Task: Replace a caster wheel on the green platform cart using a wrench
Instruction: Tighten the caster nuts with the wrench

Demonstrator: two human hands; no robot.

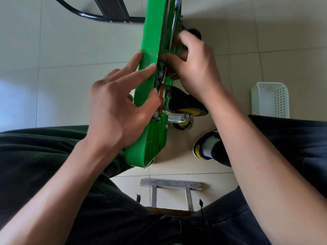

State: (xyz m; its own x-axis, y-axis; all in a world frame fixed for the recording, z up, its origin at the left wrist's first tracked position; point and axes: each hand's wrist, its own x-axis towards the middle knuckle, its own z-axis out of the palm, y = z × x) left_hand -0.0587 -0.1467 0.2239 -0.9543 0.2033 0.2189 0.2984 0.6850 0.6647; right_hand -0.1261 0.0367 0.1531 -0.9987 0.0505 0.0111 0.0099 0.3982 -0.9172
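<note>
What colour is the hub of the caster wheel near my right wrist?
Yellow, inside a black tyre; the caster wheel shows in the head view.

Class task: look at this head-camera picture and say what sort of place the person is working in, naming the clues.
Probably an indoor utility or workshop room, not a home lounge: a pale tiled floor, a white plastic basket on it, and a black metal tube frame beyond the upended green platform cart.

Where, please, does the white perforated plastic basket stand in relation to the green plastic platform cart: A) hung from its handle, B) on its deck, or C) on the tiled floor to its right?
C: the white perforated plastic basket stands on the tiled floor, right of the green plastic platform cart.
</note>
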